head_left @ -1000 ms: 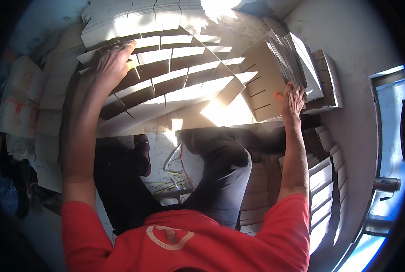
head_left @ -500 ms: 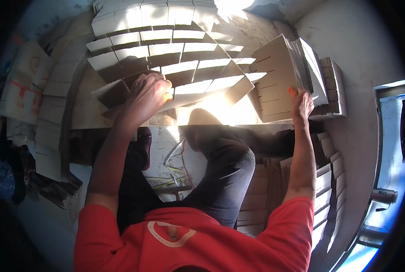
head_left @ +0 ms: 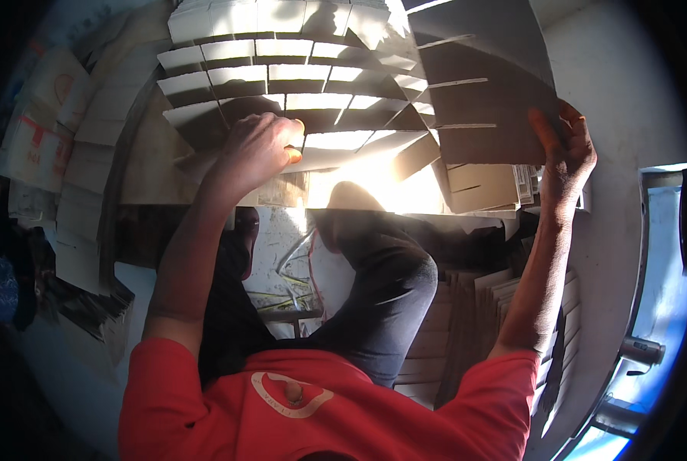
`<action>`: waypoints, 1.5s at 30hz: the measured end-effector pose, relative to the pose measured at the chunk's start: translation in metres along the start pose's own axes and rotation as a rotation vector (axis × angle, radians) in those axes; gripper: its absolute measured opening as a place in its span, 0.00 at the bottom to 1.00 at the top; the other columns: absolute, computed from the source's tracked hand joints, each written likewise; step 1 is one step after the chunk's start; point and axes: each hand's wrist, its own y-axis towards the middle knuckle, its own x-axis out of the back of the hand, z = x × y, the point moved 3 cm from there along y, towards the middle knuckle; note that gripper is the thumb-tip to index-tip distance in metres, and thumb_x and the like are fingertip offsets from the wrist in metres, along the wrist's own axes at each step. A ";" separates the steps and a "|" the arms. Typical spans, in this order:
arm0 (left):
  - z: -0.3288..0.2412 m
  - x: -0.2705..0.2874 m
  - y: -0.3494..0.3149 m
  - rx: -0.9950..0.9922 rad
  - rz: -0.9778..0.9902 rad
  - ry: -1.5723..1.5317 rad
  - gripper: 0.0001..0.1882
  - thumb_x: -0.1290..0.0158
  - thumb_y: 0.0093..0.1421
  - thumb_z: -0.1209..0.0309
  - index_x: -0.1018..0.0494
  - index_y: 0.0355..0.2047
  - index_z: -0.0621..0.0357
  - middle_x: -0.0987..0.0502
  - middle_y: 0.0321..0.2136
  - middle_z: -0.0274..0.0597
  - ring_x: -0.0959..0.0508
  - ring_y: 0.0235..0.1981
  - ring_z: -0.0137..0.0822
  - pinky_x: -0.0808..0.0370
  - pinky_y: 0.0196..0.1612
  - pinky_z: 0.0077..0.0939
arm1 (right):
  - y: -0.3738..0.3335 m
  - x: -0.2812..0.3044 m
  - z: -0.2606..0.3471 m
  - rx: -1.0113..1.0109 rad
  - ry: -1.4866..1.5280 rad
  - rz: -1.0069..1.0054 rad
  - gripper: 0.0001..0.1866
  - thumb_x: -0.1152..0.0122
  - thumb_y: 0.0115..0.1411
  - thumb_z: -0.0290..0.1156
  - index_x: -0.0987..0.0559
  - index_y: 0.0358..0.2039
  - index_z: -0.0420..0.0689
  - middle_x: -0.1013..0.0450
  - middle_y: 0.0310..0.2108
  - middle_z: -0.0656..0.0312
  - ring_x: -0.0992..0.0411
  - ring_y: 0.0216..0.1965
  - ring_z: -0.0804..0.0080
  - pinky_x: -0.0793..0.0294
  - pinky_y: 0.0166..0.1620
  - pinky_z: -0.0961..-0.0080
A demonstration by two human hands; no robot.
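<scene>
The right hand grips a flat, grey-brown cardboard sheet, slit along its left edge, by its near right corner above the right end of the tan, flat-topped bench. The left hand curls at the near side of a pale cardboard-strip grid, its hold unclear. Sunlight streaks the bench; red marks on a white package are illegible.

Slotted grey-brown cardboard sheet: matt, smooth. Red short-sleeved shirt: matt cloth. Silver cylindrical fitting: glossy metal.
</scene>
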 end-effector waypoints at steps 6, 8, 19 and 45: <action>0.005 -0.013 0.006 -0.147 0.012 0.055 0.06 0.44 0.50 0.68 0.27 0.25 0.57 0.23 0.28 0.48 0.24 0.38 0.47 0.30 0.45 0.41 | -0.010 -0.039 0.018 0.057 0.036 0.229 0.25 0.33 0.51 0.23 0.26 0.52 0.40 0.22 0.38 0.59 0.27 0.38 0.80 0.29 0.46 0.82; 0.003 -0.012 0.006 -0.176 0.000 0.047 0.06 0.44 0.50 0.68 0.27 0.24 0.57 0.23 0.28 0.48 0.24 0.38 0.46 0.30 0.45 0.40 | -0.009 -0.049 0.015 0.089 0.021 0.230 0.26 0.33 0.51 0.24 0.26 0.52 0.40 0.22 0.40 0.58 0.27 0.40 0.80 0.28 0.46 0.81; -0.001 -0.007 0.006 -0.064 0.048 0.032 0.08 0.48 0.50 0.69 0.28 0.23 0.62 0.23 0.31 0.48 0.26 0.43 0.45 0.34 0.51 0.39 | -0.002 -0.066 0.008 0.108 -0.026 0.235 0.26 0.33 0.51 0.25 0.26 0.52 0.41 0.24 0.45 0.56 0.26 0.43 0.79 0.28 0.48 0.81; -0.001 -0.006 0.010 0.023 0.092 -0.049 0.13 0.47 0.51 0.69 0.24 0.36 0.62 0.22 0.37 0.50 0.25 0.42 0.49 0.31 0.49 0.39 | -0.009 -0.097 0.015 -0.010 -0.050 0.457 0.27 0.36 0.55 0.29 0.29 0.56 0.43 0.22 0.27 0.61 0.29 0.19 0.84 0.29 0.19 0.83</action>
